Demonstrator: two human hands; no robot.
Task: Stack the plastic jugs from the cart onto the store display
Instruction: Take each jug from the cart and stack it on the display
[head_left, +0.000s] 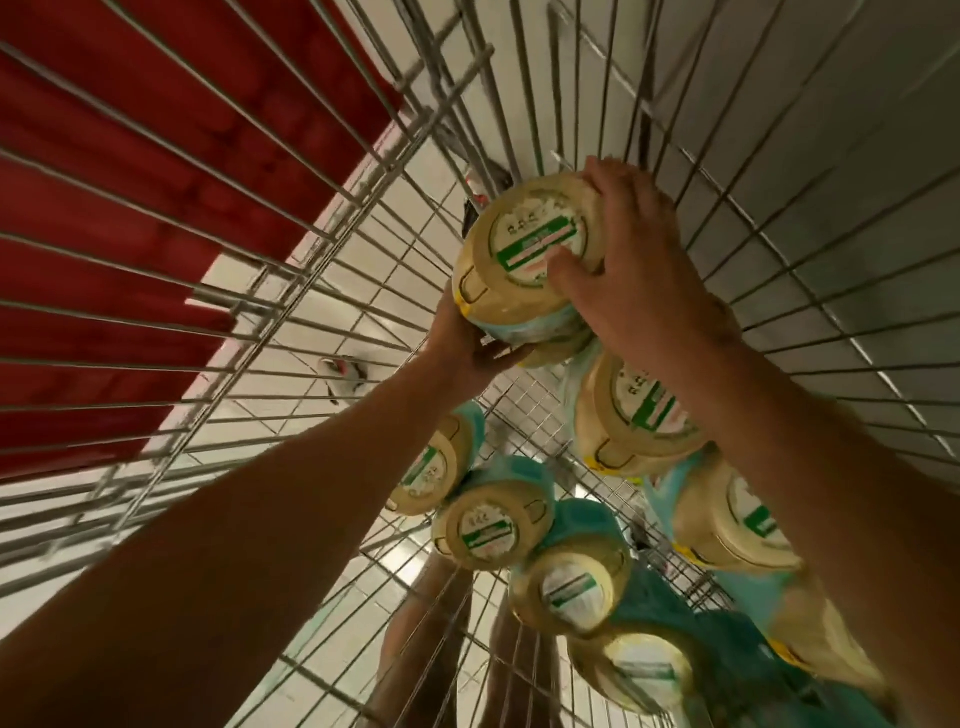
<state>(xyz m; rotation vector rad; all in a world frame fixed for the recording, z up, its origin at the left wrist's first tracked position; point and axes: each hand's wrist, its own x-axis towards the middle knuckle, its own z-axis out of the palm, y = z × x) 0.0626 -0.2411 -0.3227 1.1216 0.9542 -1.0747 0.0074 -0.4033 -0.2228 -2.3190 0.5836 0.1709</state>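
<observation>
Looking down through the head camera into the wire cart (311, 249), I note one jug (530, 325) held high near the cart's far corner, above the rest.

- Right hand (631, 270) lies over the cream lid (483, 270), thumb on the green label (530, 244), fingers curled over the far rim: a firm clasp.
- Left hand (465, 338) cups the jug's lower side. Its fingers are mostly hidden behind the body, but it appears to grip.
- Other jugs (491, 525) stand packed on the cart floor below, lids up.
- A red panel (104, 218) shows beyond the wire on the left.

My judgement: the jug is full and likely heavy, with stiff walls and a smooth teal wrap that may slip. The lid alone is a poor hold. One hand under the base and one steadying the top looks safest. Blur hides any handle.
</observation>
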